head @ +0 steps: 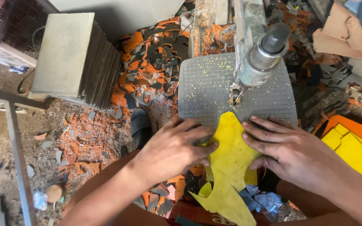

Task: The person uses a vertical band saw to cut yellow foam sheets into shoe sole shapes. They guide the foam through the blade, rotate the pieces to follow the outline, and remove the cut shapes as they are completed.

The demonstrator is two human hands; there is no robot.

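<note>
Left hand flat, fingers spread, pressing left edge of yellow foam sheet; right hand same on right edge, not gripping. Sheet is irregular, soft-looking, its tip on grey gridded machine table just short of blade under metal saw head. Right: stacked yellow and orange sheets. Floor left: orange and dark offcuts, stack of grey boards

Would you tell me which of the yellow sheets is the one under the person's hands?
It is the irregular yellow sheet on the grey gridded table, pressed by the left hand and right hand. The other yellow sheets lie stacked, untouched, at the right.
</note>
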